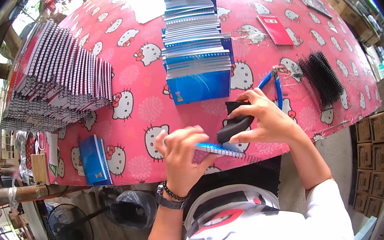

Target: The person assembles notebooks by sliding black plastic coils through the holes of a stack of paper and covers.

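My left hand [182, 153] grips a small blue notebook [214, 148], held tilted near the front edge of the table. A dark spiral coil runs along its punched edge, and the coil's free end sticks out to the right. My right hand [265, 118] is closed around a black, soft-looking piece [234, 127], pressed close to the coil edge; I cannot make out exactly what it is. Just beyond that hand lie blue-handled pliers [278, 90]. Farther off, a row of blue-covered punched notebooks [200, 87] stands in the middle of the table.
Coil-bound notebooks [61, 71] are stacked at the left. Two blue notebooks [93, 159] lie at the near left edge. A bundle of black coils [322, 79] and a red notebook [275, 30] rest on the right of the pink patterned table [145, 108]. A fan [69, 229] stands below left.
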Demonstrator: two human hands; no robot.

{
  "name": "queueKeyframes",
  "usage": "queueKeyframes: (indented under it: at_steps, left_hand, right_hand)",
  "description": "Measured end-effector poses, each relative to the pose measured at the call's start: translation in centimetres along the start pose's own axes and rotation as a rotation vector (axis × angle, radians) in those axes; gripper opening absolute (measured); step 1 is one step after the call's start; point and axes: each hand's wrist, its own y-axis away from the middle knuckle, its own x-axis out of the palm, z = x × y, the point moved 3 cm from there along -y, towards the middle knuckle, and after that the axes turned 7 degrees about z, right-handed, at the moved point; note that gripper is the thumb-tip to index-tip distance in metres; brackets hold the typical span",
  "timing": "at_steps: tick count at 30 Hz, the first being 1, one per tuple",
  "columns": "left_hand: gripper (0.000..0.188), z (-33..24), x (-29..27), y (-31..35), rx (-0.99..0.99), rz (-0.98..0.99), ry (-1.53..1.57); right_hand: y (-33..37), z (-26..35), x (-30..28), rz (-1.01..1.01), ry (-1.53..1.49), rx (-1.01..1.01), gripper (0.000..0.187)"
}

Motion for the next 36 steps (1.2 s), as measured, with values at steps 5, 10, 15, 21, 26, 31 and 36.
queueKeyframes:
  at_steps: [5, 10, 15, 21, 26, 31, 36]
  left_hand:
    - [0.059, 2.6, 2.9, 2.0, -0.454, -0.158, 1.213]
    - [0.043, 5.3, 4.8, 4.7, -0.332, -0.036, 0.937]
    - [0.038, 5.1, 4.4, 4.0, -0.257, 0.001, 0.909]
    - [0.036, 5.0, 4.0, 4.2, -0.218, 0.023, 0.745]
    - [0.037, 4.2, 3.8, 3.3, -0.277, 0.0, 0.941]
    - [0.037, 4.4, 4.2, 3.4, -0.232, 0.003, 0.973]
    - [0.034, 4.6, 4.1, 4.0, -0.309, -0.013, 1.024]
  right_hand:
    - [0.2, 1.6, 0.0, 0.175, -0.32, -0.204, 0.054]
    - [-0.5, 3.4, -0.7, 0.325, -0.658, -0.371, 0.05]
    - [-1.7, 2.8, -0.3, 0.173, -0.33, -0.245, 0.046]
    - [-2.8, 3.7, 0.1, 0.141, -0.34, -0.325, 0.048]
    - [-3.4, 3.1, 0.8, 0.085, -0.139, -0.105, 0.049]
    - [-2.3, 3.8, 1.1, 0.1, -0.277, -0.18, 0.055]
    - [0.1, -0.4, -2.9, -0.553, 0.006, -0.035, 0.062]
